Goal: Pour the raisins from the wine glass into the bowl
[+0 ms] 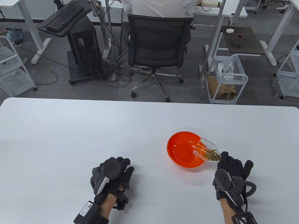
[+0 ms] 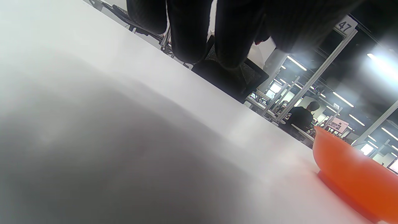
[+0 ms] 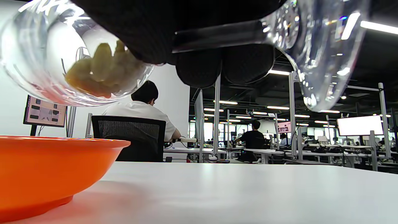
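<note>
An orange bowl (image 1: 184,149) stands on the white table (image 1: 93,130), right of centre. My right hand (image 1: 230,166) grips a clear wine glass (image 1: 206,149) by its stem and tilts it on its side, mouth over the bowl's right rim. Yellow-green raisins (image 1: 212,155) lie in the glass near the stem end. In the right wrist view the glass (image 3: 46,56) with raisins (image 3: 99,70) hangs above the bowl (image 3: 46,168), and its foot (image 3: 320,46) shows at the right. My left hand (image 1: 116,172) rests flat on the table, holding nothing, left of the bowl (image 2: 354,177).
An office chair (image 1: 158,46) with a seated person stands beyond the table's far edge. A white cart (image 1: 227,79) is at the far right, and desks surround the area.
</note>
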`<move>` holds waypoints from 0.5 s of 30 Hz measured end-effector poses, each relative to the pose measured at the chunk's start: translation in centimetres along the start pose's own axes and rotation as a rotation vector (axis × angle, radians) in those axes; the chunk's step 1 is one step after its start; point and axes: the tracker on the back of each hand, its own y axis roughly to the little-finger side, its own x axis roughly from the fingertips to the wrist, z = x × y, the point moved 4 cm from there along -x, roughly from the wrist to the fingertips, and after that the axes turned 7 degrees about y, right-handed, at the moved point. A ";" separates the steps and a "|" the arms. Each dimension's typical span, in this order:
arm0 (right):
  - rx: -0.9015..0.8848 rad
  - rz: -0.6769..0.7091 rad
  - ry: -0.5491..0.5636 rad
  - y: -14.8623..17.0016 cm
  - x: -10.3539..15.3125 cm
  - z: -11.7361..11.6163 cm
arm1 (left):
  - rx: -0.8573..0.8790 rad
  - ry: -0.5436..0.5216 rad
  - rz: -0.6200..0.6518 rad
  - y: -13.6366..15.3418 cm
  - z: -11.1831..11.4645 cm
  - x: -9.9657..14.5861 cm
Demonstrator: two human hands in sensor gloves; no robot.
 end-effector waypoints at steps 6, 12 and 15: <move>0.025 0.014 0.008 -0.3 0.0 0.1 | -0.004 0.005 -0.011 0.3 0.0 -0.1; 0.057 0.030 0.016 -0.6 0.0 0.3 | -0.005 0.007 -0.016 0.4 0.0 -0.1; 0.071 0.036 0.017 -0.8 0.0 0.3 | -0.007 0.010 -0.017 0.4 0.0 -0.1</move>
